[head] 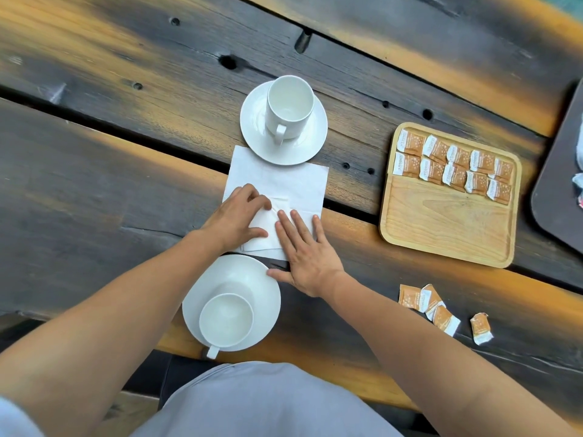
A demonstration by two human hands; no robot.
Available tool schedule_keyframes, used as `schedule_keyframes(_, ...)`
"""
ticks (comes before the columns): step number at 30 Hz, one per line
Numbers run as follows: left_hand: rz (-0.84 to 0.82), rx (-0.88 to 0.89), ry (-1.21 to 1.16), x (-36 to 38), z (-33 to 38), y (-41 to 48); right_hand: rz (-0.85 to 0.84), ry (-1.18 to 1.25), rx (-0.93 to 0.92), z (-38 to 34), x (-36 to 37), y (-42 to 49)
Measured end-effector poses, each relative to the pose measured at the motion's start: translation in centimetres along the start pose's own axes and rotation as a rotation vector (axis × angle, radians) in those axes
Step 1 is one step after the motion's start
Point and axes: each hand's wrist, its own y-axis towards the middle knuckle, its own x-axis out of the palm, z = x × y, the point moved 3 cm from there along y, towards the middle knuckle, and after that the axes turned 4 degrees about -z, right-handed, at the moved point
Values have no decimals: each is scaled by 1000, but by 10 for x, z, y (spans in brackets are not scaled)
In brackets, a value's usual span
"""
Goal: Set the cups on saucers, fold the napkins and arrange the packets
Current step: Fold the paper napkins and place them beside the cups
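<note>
The left hand [236, 216] pinches a fold of the white napkin [277, 190]; the right hand [304, 247] lies flat on it, fingers spread; the napkin sits on the desk [94, 184] between two cups on saucers; sugar packets [454, 165] fill the wooden tray [448, 228].

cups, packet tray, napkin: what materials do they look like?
Cups: likely glazed ceramic, glossy plain white.
Tray: wood, pale with visible grain, matte finish.
Napkin: thin white paper by the look, matte, holding creases under both hands.
</note>
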Motion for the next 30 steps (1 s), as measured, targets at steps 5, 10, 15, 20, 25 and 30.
schedule_keyframes(5, -31, -42, -42, -2, 2, 2, -30, 0, -39, 6, 1, 0)
schedule_keyframes(10, -47, -87, -55, -8, 8, 4, 39, 260, -5, 5, -17, -2)
schedule_keyframes(15, 87, -227, 53, -16, 0, 2, 332, 727, 476, 13, -40, 6)
schedule_keyframes(20, 71, -280, 70, -16, 2, 7, 250, 946, 619, 10, -45, 27)
schedule_keyframes(25, 58, -307, 6, -20, 1, 9, 245, 1055, 673, 17, -46, 36)
schedule_keyframes(30, 50, -292, -53, -23, 0, 8, 319, 1134, 638, 19, -48, 32)
